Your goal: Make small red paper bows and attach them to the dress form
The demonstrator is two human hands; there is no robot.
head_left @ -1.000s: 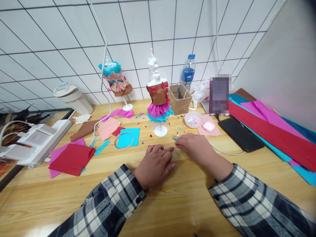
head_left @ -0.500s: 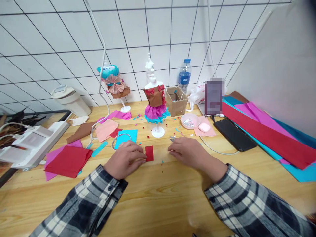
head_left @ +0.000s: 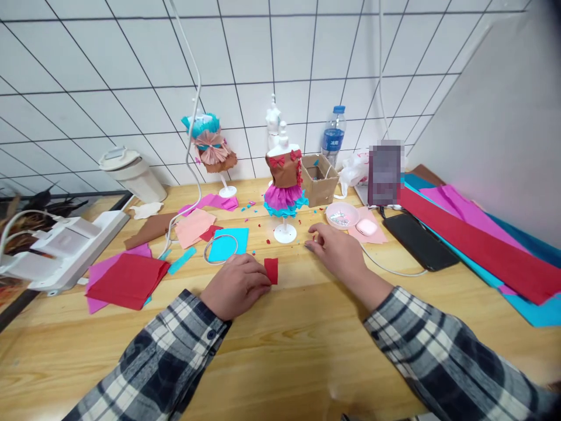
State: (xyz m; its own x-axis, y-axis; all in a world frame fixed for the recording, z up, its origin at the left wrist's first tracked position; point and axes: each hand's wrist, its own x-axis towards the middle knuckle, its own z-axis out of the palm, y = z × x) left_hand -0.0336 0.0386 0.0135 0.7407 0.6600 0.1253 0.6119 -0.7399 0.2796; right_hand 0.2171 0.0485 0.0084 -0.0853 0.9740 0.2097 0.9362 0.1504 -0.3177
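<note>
My left hand (head_left: 239, 285) rests on the table with its fingers closed at the left edge of a small red paper piece (head_left: 272, 271). The fingers cover part of that edge. Farther right, my right hand (head_left: 335, 248) hovers low over the wood, fingers curled and the thumb near the index finger. Whatever it holds, if anything, is hidden by the hand. Beyond both hands stands a small white dress form (head_left: 284, 234) in a brown paper bodice with red bows and a pink and blue ruffled skirt (head_left: 284, 200).
Behind stand another dressed form (head_left: 214, 152), a cardboard box (head_left: 321, 184) and a water bottle (head_left: 334, 137). A pink dish (head_left: 342, 216) and a black phone (head_left: 421, 241) lie right. Blue paper (head_left: 241, 242) under a ring (head_left: 205, 251), red sheets (head_left: 128, 282) and a power strip (head_left: 83, 248) lie left.
My left hand has moved left, uncovering the red piece, and now touches its edge. The pointed metal tip seen at my right hand's fingers is out of sight now.
</note>
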